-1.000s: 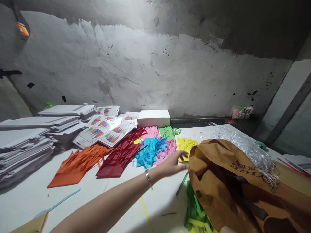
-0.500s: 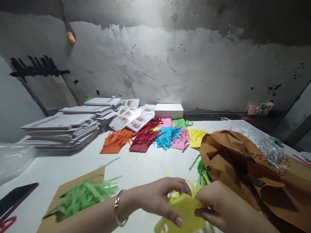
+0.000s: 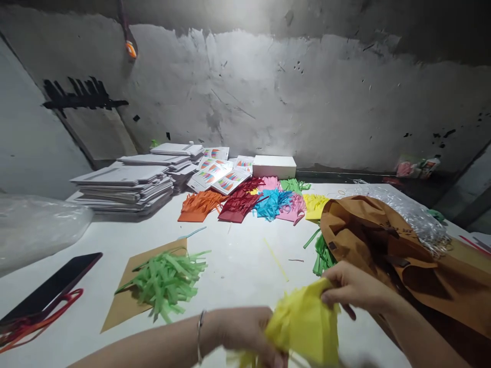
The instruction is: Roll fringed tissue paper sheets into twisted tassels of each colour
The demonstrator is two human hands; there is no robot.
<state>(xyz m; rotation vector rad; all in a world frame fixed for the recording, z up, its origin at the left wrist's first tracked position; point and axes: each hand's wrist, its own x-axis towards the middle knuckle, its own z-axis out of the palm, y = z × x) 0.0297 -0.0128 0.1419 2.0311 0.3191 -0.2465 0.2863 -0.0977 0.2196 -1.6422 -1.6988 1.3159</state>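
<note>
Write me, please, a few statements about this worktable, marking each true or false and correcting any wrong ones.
The right hand grips the yellow fringed paper. True.
A bracelet circles the right wrist. False: it circles the left wrist.
Light green strips lie partly on a brown sheet. True.
The white box stands in front of the blue fringe. False: it stands behind it.
The orange fringe lies left of the dark red fringe. True.
The phone lies against the brown bag. False: they are at opposite sides of the table.
</note>
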